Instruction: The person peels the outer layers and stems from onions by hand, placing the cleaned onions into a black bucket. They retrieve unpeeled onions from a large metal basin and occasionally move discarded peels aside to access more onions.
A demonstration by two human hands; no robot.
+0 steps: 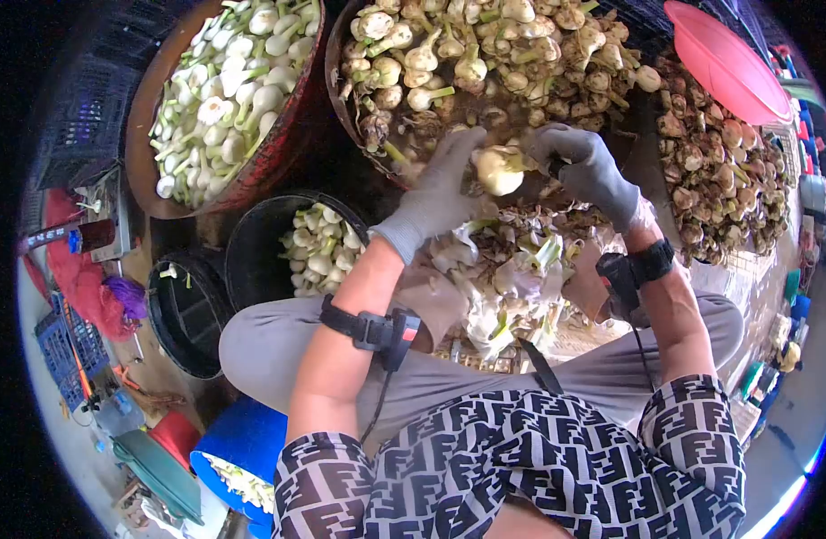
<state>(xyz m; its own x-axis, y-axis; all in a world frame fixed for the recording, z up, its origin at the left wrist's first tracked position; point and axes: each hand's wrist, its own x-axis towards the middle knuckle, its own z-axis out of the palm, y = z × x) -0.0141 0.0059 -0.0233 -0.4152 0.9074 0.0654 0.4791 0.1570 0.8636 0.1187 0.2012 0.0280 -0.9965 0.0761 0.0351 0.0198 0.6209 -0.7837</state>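
My left hand, in a grey glove, is closed at the side of a pale garlic bulb and holds it over the front rim of a large tub. On the bulb's other side, my right hand, gloved too, is curled with its fingertips close to the bulb's stem end. A small dark thing shows within the right fingers, too hidden to name. Peeled garlic skins and leaves lie heaped below both hands, between my legs. Unpeeled garlic bulbs fill the tub behind.
Cleaned white garlic fills a red tub at the upper left. A black bucket beside my knee holds more bulbs. Brown garlic is piled at the right under a pink basin. A blue bucket stands lower left.
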